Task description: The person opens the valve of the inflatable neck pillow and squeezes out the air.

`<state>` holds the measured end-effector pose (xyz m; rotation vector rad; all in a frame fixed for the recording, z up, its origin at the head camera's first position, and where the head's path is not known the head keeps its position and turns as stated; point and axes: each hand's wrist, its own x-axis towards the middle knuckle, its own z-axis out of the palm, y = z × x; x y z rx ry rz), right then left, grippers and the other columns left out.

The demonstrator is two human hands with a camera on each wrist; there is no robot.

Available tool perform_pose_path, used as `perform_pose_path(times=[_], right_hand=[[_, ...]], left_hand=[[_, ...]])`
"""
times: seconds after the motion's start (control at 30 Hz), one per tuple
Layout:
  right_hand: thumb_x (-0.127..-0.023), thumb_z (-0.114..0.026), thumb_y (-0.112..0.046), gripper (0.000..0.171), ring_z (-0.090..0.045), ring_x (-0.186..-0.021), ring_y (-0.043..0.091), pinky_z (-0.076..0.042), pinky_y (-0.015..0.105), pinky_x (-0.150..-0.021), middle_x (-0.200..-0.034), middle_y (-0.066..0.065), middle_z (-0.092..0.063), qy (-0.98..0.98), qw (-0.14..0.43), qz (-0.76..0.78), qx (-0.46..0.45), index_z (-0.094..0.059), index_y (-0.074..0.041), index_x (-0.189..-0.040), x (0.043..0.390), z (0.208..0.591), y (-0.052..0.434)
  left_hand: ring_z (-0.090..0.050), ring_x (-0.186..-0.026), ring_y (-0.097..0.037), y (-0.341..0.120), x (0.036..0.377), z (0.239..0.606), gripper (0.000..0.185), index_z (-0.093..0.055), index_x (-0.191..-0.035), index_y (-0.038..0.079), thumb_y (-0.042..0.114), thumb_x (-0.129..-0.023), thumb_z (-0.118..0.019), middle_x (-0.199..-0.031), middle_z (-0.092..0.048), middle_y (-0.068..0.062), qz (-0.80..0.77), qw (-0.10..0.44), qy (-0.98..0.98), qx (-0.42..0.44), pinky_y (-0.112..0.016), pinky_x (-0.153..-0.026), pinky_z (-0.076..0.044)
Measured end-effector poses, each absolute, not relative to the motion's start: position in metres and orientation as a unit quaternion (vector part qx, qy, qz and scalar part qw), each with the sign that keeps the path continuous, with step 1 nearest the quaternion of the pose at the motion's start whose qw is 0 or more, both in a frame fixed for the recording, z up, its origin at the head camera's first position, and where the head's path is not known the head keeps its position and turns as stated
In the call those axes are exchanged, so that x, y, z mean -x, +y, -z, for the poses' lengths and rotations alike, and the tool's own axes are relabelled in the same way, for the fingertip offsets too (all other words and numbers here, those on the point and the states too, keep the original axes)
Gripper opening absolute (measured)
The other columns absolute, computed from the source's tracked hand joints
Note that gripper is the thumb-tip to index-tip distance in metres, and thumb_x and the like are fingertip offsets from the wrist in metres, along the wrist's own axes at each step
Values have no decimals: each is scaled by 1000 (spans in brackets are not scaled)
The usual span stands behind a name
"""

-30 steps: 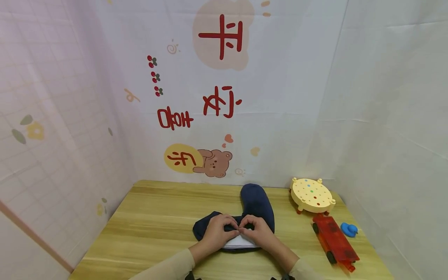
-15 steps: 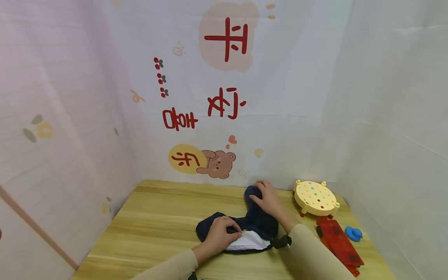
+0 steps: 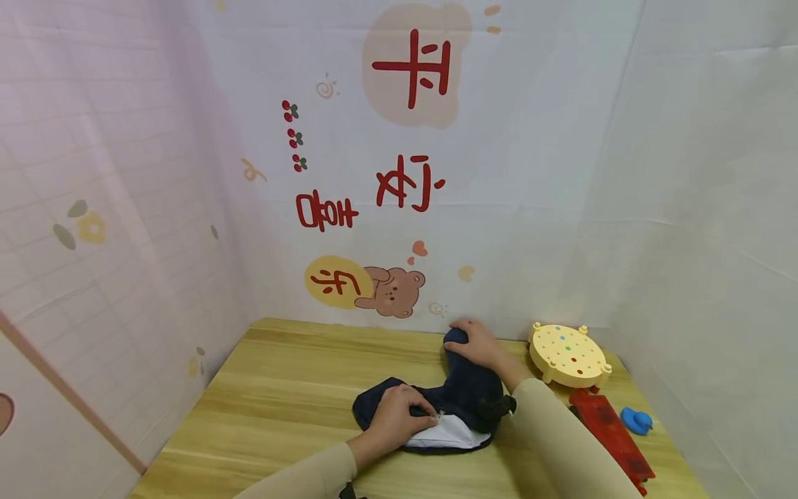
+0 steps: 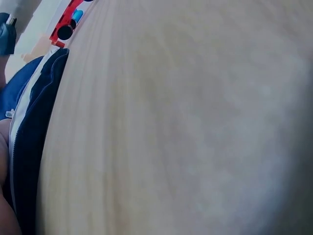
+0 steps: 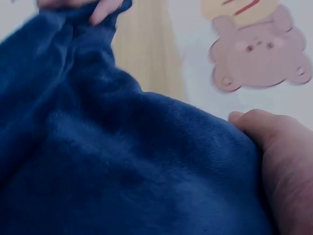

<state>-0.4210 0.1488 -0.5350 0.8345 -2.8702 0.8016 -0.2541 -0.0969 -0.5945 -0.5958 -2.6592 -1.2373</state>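
Note:
A navy plush neck pillow [image 3: 464, 381], curved like a U, lies on the wooden table. Its cover gapes along the near edge, where a white inner lining [image 3: 454, 435] shows. My left hand [image 3: 396, 419] pinches the cover's edge beside the opening, thumb and forefinger together. In the left wrist view, a zipper pull [image 4: 10, 113] sits right at the fingertips, and zipper teeth run along the navy edge. At the far end of the pillow, my right hand [image 3: 479, 344] grips the rounded tip, thumb on the near left side. Navy fabric [image 5: 146, 147] fills much of the right wrist view.
To the right, a round pale-yellow toy stool [image 3: 570, 353] with coloured dots rests near the back wall. A red toy vehicle [image 3: 611, 436] and a small blue toy duck [image 3: 636, 421] lie in front of it. White printed curtains [image 3: 530, 173] enclose the table.
My right hand has left the zipper area beside the left hand and moved to the pillow's far end, gripping it. The left hand stays at the opening. The head view has shifted slightly.

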Motion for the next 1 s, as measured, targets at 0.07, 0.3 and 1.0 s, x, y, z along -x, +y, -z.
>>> perform_pose_path(times=[0.07,0.3,1.0], right_hand=[[-103,-79,-39,51,-64,-121,42,-52,62,-104,-132,19,-67,-918,47,-279,-279,-72,-4,-139,414,526,153],[-99,-87,-31,26,-68,-112,31,-57,52,-94,-130,8,-69,-874,128,-307,-354,-71,-16,-112,368,491,166],[-93,-92,-40,78,-62,-133,27,-57,56,-102,-148,5,-62,-845,195,-252,-429,-59,-23,-162,292,535,179]], left_hand=[[-63,-107,-4,-95,254,594,8,-87,-93,39,36,-90,-95,-99,-72,23,411,72,-888,196,-57,-118,-41],[-62,-105,-4,-92,253,594,10,-86,-92,38,34,-90,-95,-95,-71,25,411,76,-889,188,-57,-119,-37],[-62,-109,-6,-95,252,597,11,-84,-91,40,34,-93,-92,-96,-70,26,421,78,-885,181,-57,-121,-34]])
